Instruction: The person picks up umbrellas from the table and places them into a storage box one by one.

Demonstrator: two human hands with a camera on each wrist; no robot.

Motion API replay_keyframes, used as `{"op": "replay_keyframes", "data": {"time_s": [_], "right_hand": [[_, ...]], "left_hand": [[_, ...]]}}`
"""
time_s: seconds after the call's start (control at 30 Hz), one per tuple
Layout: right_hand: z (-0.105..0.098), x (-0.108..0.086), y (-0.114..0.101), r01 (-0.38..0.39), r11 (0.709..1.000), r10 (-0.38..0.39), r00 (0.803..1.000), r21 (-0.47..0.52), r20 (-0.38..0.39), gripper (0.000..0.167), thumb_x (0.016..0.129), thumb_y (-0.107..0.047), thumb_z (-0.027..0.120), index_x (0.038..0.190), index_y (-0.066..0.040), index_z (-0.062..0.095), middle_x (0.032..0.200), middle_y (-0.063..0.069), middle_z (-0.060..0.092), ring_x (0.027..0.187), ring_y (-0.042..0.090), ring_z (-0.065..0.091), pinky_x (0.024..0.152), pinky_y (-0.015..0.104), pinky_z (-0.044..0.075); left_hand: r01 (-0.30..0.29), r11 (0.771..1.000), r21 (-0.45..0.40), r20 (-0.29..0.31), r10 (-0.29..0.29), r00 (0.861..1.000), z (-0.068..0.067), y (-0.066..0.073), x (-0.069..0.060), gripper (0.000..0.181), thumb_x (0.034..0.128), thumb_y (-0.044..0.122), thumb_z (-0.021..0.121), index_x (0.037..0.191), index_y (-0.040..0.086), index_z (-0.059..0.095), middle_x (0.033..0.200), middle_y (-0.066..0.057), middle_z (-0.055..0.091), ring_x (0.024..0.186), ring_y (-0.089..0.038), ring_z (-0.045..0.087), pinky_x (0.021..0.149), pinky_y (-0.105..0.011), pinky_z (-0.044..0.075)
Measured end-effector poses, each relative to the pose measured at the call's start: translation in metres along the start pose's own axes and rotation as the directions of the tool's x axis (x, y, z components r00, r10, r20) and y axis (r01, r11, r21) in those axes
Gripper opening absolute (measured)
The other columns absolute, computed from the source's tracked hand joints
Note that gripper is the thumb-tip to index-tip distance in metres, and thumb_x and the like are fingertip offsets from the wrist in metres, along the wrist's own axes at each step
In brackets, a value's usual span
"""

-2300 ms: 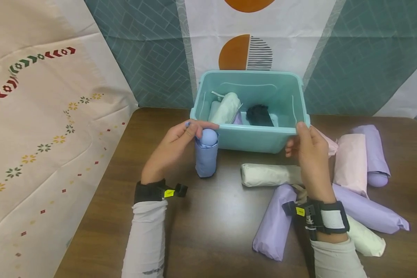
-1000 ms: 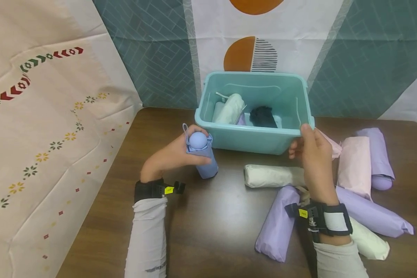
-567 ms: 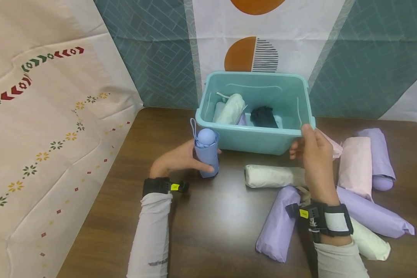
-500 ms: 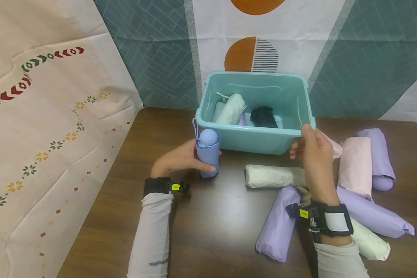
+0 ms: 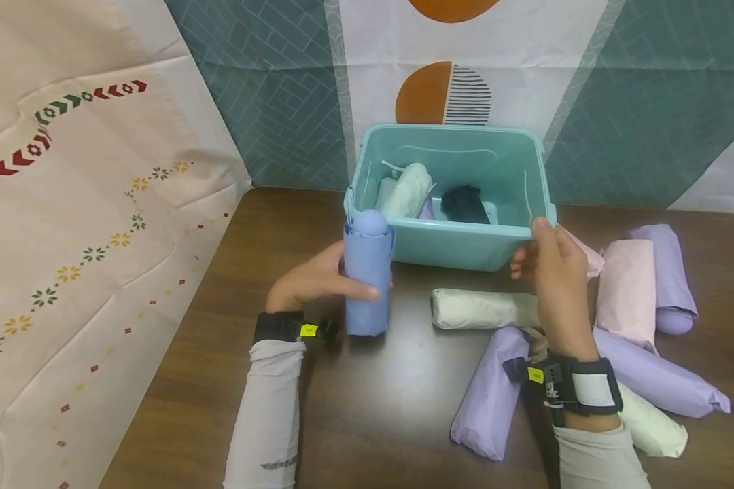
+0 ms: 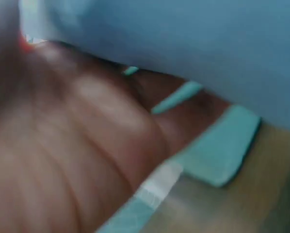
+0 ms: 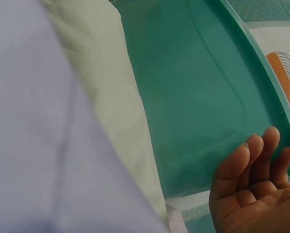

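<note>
In the head view my left hand [image 5: 318,277] grips a blue folded umbrella [image 5: 367,272] round its middle, thumb across the front. The umbrella stands upright, its round knob at the top, in front of the left end of a teal bin [image 5: 452,246]. My right hand [image 5: 556,292] pinches the bin's front right corner with the thumb on the rim. Inside the bin lie a pale green umbrella [image 5: 408,190], a black one [image 5: 465,205] and part of a purple one. The left wrist view shows the left palm [image 6: 87,145] against the blurred blue cover [image 6: 193,43].
A cream umbrella [image 5: 483,310] lies before the bin, with a purple one [image 5: 491,394] below it. To the right are a pink one [image 5: 626,292], two more purple ones [image 5: 667,272] and another pale one [image 5: 651,421]. Patterned cloth [image 5: 269,102] hangs behind the table.
The blue umbrella has risen slightly and come nearer the camera in my left hand, which earlier had touched its top and then closed round it. The right hand stays at the bin's corner.
</note>
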State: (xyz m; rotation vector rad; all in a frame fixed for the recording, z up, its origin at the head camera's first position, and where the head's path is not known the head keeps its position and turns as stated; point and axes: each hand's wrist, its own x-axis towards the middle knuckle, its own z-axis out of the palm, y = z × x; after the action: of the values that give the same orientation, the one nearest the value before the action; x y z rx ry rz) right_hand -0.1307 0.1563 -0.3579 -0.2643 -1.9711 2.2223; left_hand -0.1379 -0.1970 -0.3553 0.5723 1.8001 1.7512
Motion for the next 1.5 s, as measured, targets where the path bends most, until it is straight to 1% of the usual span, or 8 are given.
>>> {"op": "replay_keyframes", "data": {"time_s": [0.13,0.3,0.47,0.67,1.03,1.17,1.27,1.5], "right_hand": [[0.000,0.000,0.001,0.003,1.000,-0.002,1.000,-0.011,0.003,0.041,0.106,-0.043,0.066,0.105,-0.002,0.063,0.080,0.010,0.061,0.068,0.022,0.058,0.062,0.027,0.054],[0.000,0.000,0.001,0.007,1.000,-0.007,1.000,-0.008,0.001,0.041,0.106,-0.043,0.066,0.104,-0.002,0.063,0.080,0.010,0.060,0.068,0.022,0.058,0.062,0.027,0.054],[-0.001,0.001,0.002,-0.002,1.000,0.002,1.000,-0.020,-0.001,0.041,0.106,-0.044,0.066,0.105,-0.003,0.063,0.081,0.010,0.061,0.068,0.022,0.058,0.062,0.027,0.054],[-0.001,0.002,0.001,-0.002,1.000,0.002,1.000,-0.027,-0.001,0.042,0.105,-0.045,0.066,0.105,-0.003,0.063,0.081,0.010,0.061,0.068,0.022,0.059,0.062,0.028,0.054],[-0.001,0.001,0.002,0.009,1.000,-0.009,1.000,-0.006,0.001,0.043,0.105,-0.044,0.066,0.104,-0.002,0.062,0.081,0.010,0.061,0.067,0.021,0.058,0.061,0.027,0.054],[0.000,0.001,0.002,0.014,1.000,-0.014,1.000,0.011,0.000,0.042,0.105,-0.044,0.067,0.103,-0.002,0.062,0.081,0.010,0.060,0.067,0.021,0.058,0.061,0.026,0.054],[0.001,0.001,0.003,0.017,1.000,-0.017,1.000,0.027,-0.005,0.042,0.105,-0.043,0.067,0.101,-0.001,0.061,0.079,0.010,0.059,0.066,0.021,0.057,0.061,0.026,0.054],[0.003,0.002,0.004,0.035,0.999,-0.035,0.999,0.013,-0.022,0.041,0.106,-0.041,0.067,0.100,-0.001,0.063,0.078,0.010,0.058,0.072,0.022,0.058,0.063,0.027,0.054]], "left_hand": [[-0.172,0.962,-0.211,-0.054,0.164,0.985,0.004,0.005,0.000,0.077,0.0809,0.040,0.092,0.137,0.008,0.049,0.109,-0.021,0.066,0.098,-0.041,0.070,0.097,-0.059,0.052],[-0.383,0.876,-0.295,-0.167,0.347,0.923,0.005,0.009,0.006,0.080,0.0813,0.040,0.088,0.141,0.011,0.045,0.107,-0.014,0.070,0.093,-0.035,0.074,0.084,-0.049,0.058],[-0.519,0.825,-0.226,-0.332,0.436,0.837,0.009,0.015,0.013,0.074,0.0837,0.023,0.078,0.146,0.007,0.040,0.102,-0.013,0.070,0.087,-0.032,0.073,0.082,-0.047,0.057],[-0.594,0.792,-0.142,-0.508,0.457,0.730,0.020,0.023,0.018,0.066,0.0763,0.009,0.061,0.140,0.007,0.047,0.091,-0.013,0.064,0.068,-0.027,0.065,0.069,-0.039,0.056],[-0.580,0.809,0.092,-0.724,0.454,0.519,0.042,0.040,0.012,0.060,0.0757,0.013,0.070,0.131,0.008,0.048,0.102,-0.015,0.056,0.070,-0.030,0.064,0.065,-0.040,0.059],[-0.552,0.821,0.147,-0.735,0.464,0.494,0.048,0.047,0.010,0.063,0.0752,0.016,0.071,0.134,0.008,0.048,0.106,-0.014,0.057,0.079,-0.030,0.065,0.069,-0.041,0.060],[-0.545,0.823,0.158,-0.734,0.467,0.493,0.050,0.052,0.012,0.065,0.0759,0.015,0.071,0.136,0.007,0.047,0.107,-0.014,0.057,0.080,-0.031,0.065,0.069,-0.043,0.060],[-0.466,0.863,0.194,-0.731,0.444,0.518,0.048,0.067,0.021,0.064,0.0783,0.016,0.071,0.138,0.004,0.049,0.113,-0.014,0.060,0.093,-0.035,0.065,0.076,-0.048,0.059]]}}
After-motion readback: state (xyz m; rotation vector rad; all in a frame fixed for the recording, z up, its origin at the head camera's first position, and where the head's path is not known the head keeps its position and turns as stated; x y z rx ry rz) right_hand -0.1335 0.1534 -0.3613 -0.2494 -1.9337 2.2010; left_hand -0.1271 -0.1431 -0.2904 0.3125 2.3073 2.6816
